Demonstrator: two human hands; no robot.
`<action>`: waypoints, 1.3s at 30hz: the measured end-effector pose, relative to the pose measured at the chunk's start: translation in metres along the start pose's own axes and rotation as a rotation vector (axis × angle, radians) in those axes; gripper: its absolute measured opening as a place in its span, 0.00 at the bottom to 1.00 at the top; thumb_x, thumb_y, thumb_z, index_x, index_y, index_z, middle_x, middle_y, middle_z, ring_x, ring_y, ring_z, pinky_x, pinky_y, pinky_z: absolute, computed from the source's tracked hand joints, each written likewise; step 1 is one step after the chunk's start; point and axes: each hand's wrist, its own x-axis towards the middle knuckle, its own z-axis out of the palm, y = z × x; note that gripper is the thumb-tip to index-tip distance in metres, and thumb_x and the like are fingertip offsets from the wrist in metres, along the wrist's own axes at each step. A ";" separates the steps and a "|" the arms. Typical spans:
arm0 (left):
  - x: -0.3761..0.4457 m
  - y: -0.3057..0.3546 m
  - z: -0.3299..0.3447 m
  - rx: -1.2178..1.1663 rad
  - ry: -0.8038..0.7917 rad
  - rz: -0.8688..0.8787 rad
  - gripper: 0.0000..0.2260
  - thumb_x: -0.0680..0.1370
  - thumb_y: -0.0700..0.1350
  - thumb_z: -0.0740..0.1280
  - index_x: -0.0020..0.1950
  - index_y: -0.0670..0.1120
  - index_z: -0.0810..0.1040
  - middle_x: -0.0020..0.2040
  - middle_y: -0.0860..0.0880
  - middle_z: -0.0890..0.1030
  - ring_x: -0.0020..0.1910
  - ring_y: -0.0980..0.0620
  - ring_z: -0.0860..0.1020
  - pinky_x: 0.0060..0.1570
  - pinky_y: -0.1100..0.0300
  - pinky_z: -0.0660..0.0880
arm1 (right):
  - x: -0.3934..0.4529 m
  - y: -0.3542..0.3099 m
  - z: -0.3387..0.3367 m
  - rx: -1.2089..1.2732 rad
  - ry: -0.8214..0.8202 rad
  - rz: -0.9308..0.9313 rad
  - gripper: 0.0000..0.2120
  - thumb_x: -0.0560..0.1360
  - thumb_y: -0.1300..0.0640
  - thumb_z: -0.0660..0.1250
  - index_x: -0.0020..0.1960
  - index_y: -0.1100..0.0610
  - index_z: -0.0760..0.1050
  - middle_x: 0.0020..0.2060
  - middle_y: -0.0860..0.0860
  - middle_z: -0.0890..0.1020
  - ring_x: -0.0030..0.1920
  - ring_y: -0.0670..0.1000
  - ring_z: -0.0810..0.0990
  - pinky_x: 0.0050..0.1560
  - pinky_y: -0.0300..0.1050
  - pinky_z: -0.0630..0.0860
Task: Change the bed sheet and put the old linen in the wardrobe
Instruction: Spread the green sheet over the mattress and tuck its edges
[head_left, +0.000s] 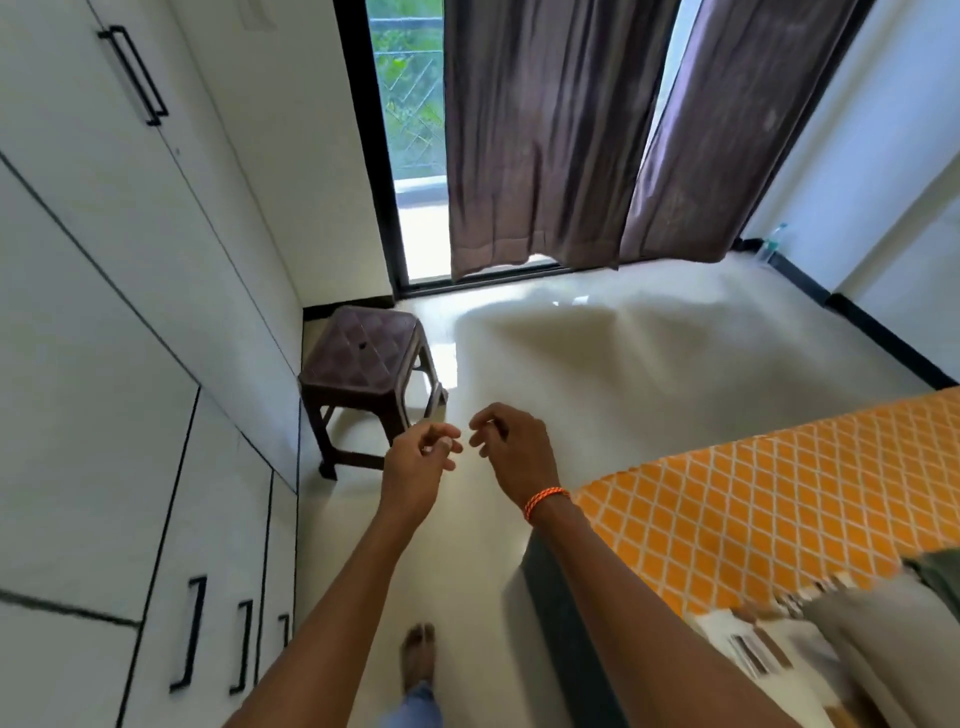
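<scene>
Two hands, both holding nothing right now. Going big to small: the white flat-panel wardrobe with black bar handles (104, 364) fills the whole left side, doors closed as far as I can see. The bed with the orange cotton sheet in a white lattice print (753, 509) sits at the lower right, sheet lying on the mattress, some pale folded linen and a pillow blurred at its near corner. A brown plastic stool (363, 364) stands by the wardrobe's far end, near the curtained glass door.

The left hand (415, 462) and right hand (514, 452) hover just apart over the floor between bed and wardrobe, fingers (447, 441) loosely curled, gripping nothing.

My guess on handling: that sheet looks light, soft and floppy, no fragility worries, but it'll drag and bunch. Best bet is pinching it at the near corner or along the edge, one hand each side, then peeling it back.
</scene>
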 end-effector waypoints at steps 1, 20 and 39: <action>0.037 0.001 -0.006 -0.001 -0.011 -0.014 0.07 0.85 0.40 0.65 0.55 0.48 0.83 0.48 0.48 0.86 0.43 0.53 0.84 0.47 0.57 0.81 | 0.032 -0.004 0.009 0.000 0.009 0.022 0.14 0.78 0.62 0.62 0.44 0.48 0.82 0.35 0.42 0.85 0.36 0.45 0.85 0.44 0.56 0.84; 0.481 0.112 0.175 0.024 -0.411 0.159 0.10 0.85 0.41 0.64 0.52 0.52 0.83 0.45 0.52 0.87 0.42 0.51 0.85 0.43 0.59 0.79 | 0.425 0.074 -0.094 0.028 0.608 0.238 0.13 0.78 0.64 0.63 0.43 0.49 0.81 0.43 0.43 0.82 0.35 0.47 0.83 0.43 0.56 0.82; 0.662 0.310 0.664 0.033 -0.946 0.273 0.11 0.83 0.36 0.63 0.52 0.48 0.84 0.45 0.49 0.86 0.41 0.49 0.85 0.37 0.66 0.76 | 0.631 0.277 -0.471 0.054 0.994 0.441 0.13 0.83 0.63 0.59 0.48 0.52 0.80 0.42 0.46 0.84 0.36 0.48 0.84 0.42 0.48 0.83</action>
